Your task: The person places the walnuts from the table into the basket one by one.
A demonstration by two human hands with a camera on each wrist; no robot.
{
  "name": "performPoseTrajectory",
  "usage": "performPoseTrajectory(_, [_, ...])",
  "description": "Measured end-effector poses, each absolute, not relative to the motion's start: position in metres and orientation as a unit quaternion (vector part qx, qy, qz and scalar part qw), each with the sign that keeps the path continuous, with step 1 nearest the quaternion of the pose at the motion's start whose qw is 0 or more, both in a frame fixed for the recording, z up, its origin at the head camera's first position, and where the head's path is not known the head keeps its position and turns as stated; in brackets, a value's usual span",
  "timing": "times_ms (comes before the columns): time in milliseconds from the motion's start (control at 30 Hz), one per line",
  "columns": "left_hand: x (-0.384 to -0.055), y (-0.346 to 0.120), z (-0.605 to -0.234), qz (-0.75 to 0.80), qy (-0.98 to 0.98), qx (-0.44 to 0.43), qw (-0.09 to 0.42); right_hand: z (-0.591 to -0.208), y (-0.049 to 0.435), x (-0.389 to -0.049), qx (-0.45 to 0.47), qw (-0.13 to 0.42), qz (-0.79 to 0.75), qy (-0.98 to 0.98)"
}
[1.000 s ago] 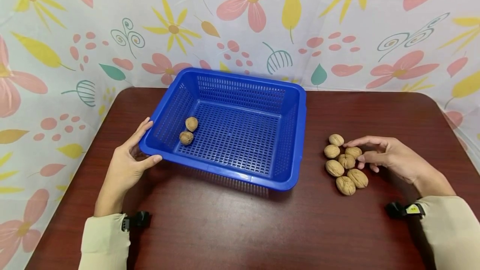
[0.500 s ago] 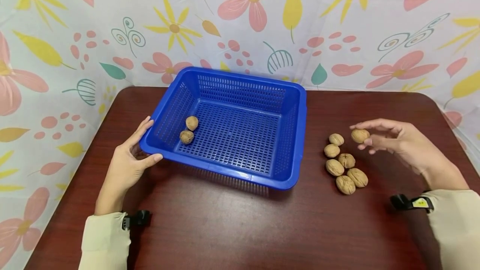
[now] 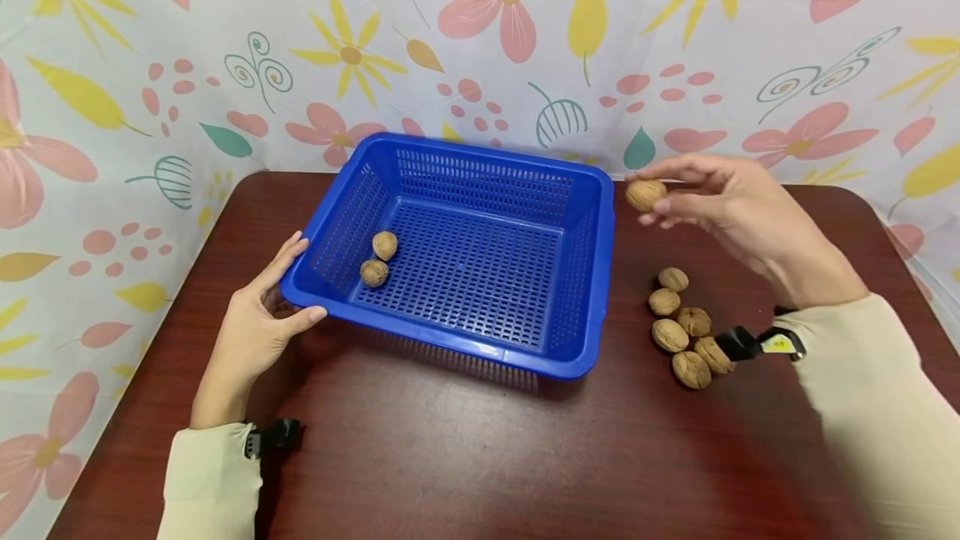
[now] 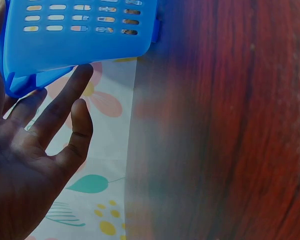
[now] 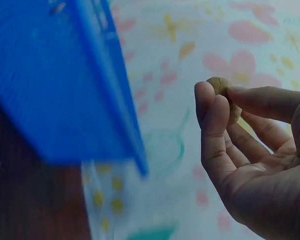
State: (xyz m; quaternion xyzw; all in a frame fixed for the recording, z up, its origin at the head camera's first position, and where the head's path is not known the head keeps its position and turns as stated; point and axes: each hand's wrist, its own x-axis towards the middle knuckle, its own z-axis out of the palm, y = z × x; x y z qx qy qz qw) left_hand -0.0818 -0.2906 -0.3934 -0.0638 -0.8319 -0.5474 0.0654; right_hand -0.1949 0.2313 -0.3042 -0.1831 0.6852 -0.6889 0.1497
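Note:
A blue plastic basket with slotted walls stands left of the table's middle. Two walnuts lie on its floor near the left wall. At the basket's front-left corner my left hand grips the rim, thumb on the front edge and fingers along the left side. In the left wrist view, fingers reach up to the basket wall. My right hand pinches a walnut between thumb and fingertips, raised just right of the basket's back-right corner. The right wrist view shows that walnut partly hidden by fingers.
Several more walnuts lie grouped on the dark brown table, right of the basket. The right wrist's camera strap partly covers one of them. A flower-patterned cloth hangs behind the table and along its left side.
My right hand has picked a walnut from the group, lifted it, and carried it up and left toward the basket. The left hand and basket stay in place.

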Motion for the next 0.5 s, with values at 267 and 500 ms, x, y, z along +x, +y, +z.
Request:
performPoseTrajectory(267, [-0.081,-0.291,-0.394,-0.554,-0.827,-0.064,0.069,-0.281,0.135,-0.220,-0.200,0.188,-0.664,0.696])
performPoseTrajectory(500, [-0.081,-0.289,-0.394,-0.543,-0.834,-0.065,0.067,-0.294,0.053,-0.247,-0.172,0.249,-0.681,0.666])
